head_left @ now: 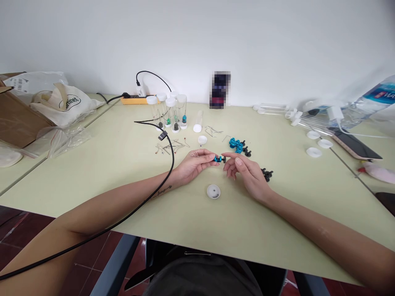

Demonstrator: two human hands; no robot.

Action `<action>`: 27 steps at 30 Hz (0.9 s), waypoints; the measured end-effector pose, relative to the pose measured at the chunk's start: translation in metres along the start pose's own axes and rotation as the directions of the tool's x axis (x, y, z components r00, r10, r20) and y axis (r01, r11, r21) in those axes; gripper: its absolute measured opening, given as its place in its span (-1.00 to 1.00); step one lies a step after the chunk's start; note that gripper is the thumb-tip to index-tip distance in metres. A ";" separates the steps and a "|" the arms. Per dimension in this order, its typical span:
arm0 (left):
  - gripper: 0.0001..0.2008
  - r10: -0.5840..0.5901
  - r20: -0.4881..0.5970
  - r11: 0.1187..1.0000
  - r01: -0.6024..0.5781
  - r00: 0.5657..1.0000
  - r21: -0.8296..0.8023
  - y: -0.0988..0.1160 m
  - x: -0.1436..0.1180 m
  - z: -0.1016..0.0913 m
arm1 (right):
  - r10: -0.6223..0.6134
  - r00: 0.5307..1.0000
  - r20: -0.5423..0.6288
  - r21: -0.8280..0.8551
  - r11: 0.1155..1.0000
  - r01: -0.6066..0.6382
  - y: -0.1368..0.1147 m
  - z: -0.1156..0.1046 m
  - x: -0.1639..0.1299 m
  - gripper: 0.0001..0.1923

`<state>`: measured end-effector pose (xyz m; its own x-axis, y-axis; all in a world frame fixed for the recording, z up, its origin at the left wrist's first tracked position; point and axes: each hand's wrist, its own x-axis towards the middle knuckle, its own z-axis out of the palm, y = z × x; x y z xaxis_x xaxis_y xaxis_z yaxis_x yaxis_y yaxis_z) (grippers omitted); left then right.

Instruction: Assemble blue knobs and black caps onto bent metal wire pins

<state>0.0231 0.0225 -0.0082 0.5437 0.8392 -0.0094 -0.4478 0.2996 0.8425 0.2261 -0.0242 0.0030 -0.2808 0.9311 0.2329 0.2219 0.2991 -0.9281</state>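
Observation:
My left hand (pixel 196 163) pinches a small blue metal piece (pixel 217 158) by its fingertips, with a thin wire lying along the fingers. My right hand (pixel 247 170) meets it from the right and holds the small black piece (pixel 223 159) joined to the blue one. Both hands hover just above the pale green table (pixel 123 172). A round white cap (pixel 213 191) lies on the table just below the hands. A pile of blue pieces (pixel 235 144) and black pieces (pixel 247 151) sits behind my right hand; more black pieces (pixel 267 174) lie at its right.
Several capped clear tubes (pixel 168 111) stand at the back centre, bent wires (pixel 171 146) in front of them. A black cable (pixel 168 172) crosses my left forearm. Left: cloth bag (pixel 66 102), cardboard box (pixel 15 119). Right: empty tubes (pixel 305 119), white caps (pixel 314 152), phone (pixel 354 144), water bottle (pixel 378 96).

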 end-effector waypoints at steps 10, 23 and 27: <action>-0.85 0.000 0.001 1.000 0.000 1.000 -0.008 0.000 0.000 0.000 | 0.010 1.000 -0.002 0.014 1.000 -0.010 0.000 0.001 0.002 -0.63; -0.85 -0.003 -0.007 1.000 0.003 1.000 -0.014 0.000 0.001 0.001 | 0.012 1.000 -0.005 0.024 1.000 -0.012 0.000 0.001 0.000 -0.64; -0.84 -0.007 -0.014 1.000 0.007 1.000 -0.012 0.000 0.000 0.001 | 0.022 1.000 -0.010 0.021 1.000 -0.022 -0.002 0.001 0.000 -0.63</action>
<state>0.0242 0.0223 -0.0075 0.5373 0.8431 -0.0227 -0.4527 0.3110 0.8357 0.2250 -0.0250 0.0042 -0.2668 0.9395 0.2149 0.2083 0.2739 -0.9389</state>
